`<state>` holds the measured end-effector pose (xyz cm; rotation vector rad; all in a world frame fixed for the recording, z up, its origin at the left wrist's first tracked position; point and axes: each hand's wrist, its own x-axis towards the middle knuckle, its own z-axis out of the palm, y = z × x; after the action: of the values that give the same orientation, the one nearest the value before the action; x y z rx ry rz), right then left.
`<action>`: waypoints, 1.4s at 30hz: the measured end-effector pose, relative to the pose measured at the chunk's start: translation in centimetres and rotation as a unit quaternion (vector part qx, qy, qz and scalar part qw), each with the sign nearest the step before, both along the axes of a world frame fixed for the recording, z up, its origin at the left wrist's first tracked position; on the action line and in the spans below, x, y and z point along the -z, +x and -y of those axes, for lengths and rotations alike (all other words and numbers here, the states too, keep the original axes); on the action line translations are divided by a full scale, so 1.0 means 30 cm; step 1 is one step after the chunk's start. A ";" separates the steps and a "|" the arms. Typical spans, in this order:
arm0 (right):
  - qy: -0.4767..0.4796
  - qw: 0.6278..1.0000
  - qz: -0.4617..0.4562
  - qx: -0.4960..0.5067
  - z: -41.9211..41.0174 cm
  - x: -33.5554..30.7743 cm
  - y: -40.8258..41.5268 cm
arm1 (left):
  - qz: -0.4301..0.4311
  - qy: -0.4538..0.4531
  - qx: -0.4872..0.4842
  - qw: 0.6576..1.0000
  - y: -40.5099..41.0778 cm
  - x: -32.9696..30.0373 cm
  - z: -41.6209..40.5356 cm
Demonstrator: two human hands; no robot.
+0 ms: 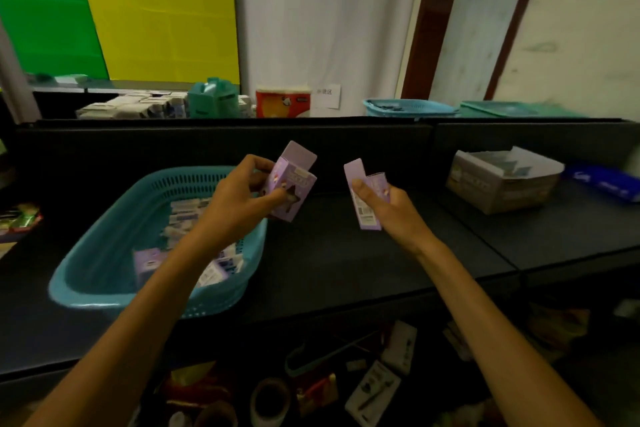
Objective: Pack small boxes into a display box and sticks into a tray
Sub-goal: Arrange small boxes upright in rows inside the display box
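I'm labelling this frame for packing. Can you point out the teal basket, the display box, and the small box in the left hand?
teal basket (86,282): head view, on its bare near-left rim.
display box (498,189): head view, on its front wall.
small purple box (294,184): head view, on its printed front face, in the left hand's grip.

Single head-worn wide-angle view, looking forward and down, close over dark table (346,253), wall beyond

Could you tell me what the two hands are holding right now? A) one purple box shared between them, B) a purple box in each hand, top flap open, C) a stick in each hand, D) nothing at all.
B: the left hand grips one purple box and the right hand grips another purple box, each with its top flap raised.
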<state>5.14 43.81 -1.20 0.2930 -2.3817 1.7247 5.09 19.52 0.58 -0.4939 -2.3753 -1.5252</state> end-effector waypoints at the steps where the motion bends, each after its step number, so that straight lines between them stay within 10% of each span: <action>1: -0.008 1.000 0.006 0.009 -0.048 -0.004 0.002 | -0.001 -0.002 0.004 1.000 -0.010 -0.003 -0.048; 14: -0.119 0.985 0.031 0.120 -0.751 0.021 0.049 | -0.033 0.012 0.096 0.995 -0.120 0.013 -0.756; 42: 0.009 0.975 -0.032 0.219 -1.705 0.024 -0.251 | -0.071 0.014 0.122 0.990 -0.615 -0.014 -1.690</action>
<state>-2.39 94.95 -1.93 -0.1642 -2.2029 1.4651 -13.36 70.21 1.01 -0.8837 -2.2481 -1.5594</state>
